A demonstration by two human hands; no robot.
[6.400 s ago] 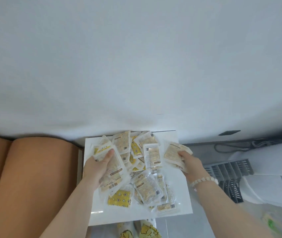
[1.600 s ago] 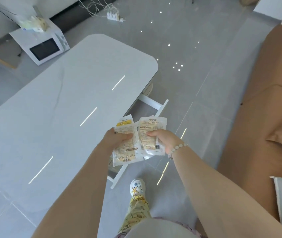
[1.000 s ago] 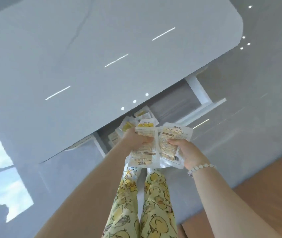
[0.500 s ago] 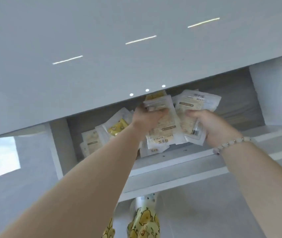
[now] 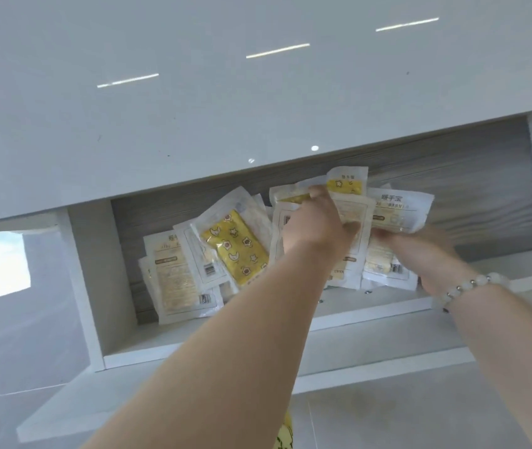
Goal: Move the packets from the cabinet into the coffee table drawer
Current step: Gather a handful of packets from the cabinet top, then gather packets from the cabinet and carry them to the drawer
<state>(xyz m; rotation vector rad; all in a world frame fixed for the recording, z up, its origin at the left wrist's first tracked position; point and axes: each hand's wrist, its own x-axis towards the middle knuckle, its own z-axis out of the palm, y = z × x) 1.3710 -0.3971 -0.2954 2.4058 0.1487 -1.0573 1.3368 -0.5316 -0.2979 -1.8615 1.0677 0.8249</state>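
A second ago my hands were still out in front of the drawer; now both reach inside it, and the packets I carry hang over its middle. My left grip is clamped on a bundle of several packets. The fingers curl over their tops, and a white packet with a yellow starred panel sticks up behind the knuckles. My right grip, blurred by motion, is closed on the lower edge of a white packet with dark printed characters. That packet sits just right of the bundle and touches it. More white packets show below both grips; I cannot tell which of these are held and which already rest on the drawer floor. Left of my left wrist a pile already lies in the drawer, leaning toward its grey wood-grain back. A yellow packet with stars and moons lies tilted on top of it, with white barcoded ones beneath and beside it. The drawer stands pulled out from under the glossy white worktop, which overhangs its back part and carries streaks of reflected light. A bead bracelet circles my right wrist. Pale grey floor shows below the drawer front, and a scrap of yellow patterned trouser shows at the bottom edge.
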